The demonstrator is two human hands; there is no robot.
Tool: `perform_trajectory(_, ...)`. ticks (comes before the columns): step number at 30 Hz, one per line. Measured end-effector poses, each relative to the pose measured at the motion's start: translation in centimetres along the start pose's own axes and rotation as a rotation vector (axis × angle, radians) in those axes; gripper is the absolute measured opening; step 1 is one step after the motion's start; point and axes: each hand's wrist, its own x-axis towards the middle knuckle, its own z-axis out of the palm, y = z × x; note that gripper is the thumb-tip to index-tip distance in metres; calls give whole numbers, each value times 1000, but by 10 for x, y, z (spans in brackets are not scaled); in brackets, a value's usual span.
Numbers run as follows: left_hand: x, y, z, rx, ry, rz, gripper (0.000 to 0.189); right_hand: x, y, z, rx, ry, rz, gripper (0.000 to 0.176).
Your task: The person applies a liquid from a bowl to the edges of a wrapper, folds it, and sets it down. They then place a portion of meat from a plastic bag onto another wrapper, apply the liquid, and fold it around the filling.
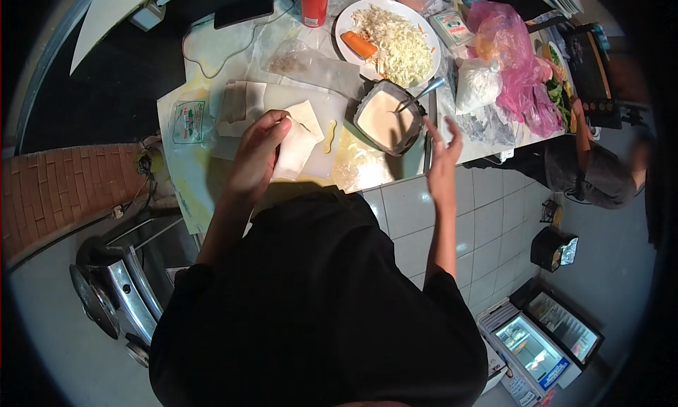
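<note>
My left hand rests on a pale square wrapper sheet lying on the white board, fingers curled onto its upper edge. My right hand hovers open at the counter's edge, fingers spread, just right of a square metal bowl of creamy pinkish sauce with a spoon standing in it. A stack of wrapper sheets lies to the left of my left hand.
A white plate with shredded cabbage and a carrot piece sits behind the bowl. A red bottle, a phone, plastic bags and a packet crowd the counter. Another person stands at the right.
</note>
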Motion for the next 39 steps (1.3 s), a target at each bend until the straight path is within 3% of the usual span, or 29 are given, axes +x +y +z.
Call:
perform_trajectory(4, -1, 0, -1, 4, 18, -1, 18, -33, -57, 15, -198, -52, -24, 48)
perform_trajectory(6, -4, 0, -3, 8, 18, 6, 18, -42, -81, 23, -231, -226, 244, 49)
perform_trajectory(10, -11, -2, -3, 2, 1, 5, 19, -48, -98, 50, 6, -264, 299, 57)
perform_trajectory(12, -13, -3, -5, 6, 18, 3, 20, -43, -95, 64, 5, -408, 346, 65)
perform_trajectory(20, -36, -4, -4, -23, 141, -10, 17, -20, -88, 90, -7, -350, 320, 64)
perform_trajectory(26, -45, -7, -10, -79, 158, -5, 20, -23, -85, 83, -43, -341, 236, 56)
perform_trajectory(28, -47, -6, -8, -81, 145, 3, 20, -21, -89, 76, -47, -407, 253, 58)
perform_trajectory(39, -48, -6, -8, -99, 107, 7, 21, -38, -91, 60, -27, -351, 269, 50)
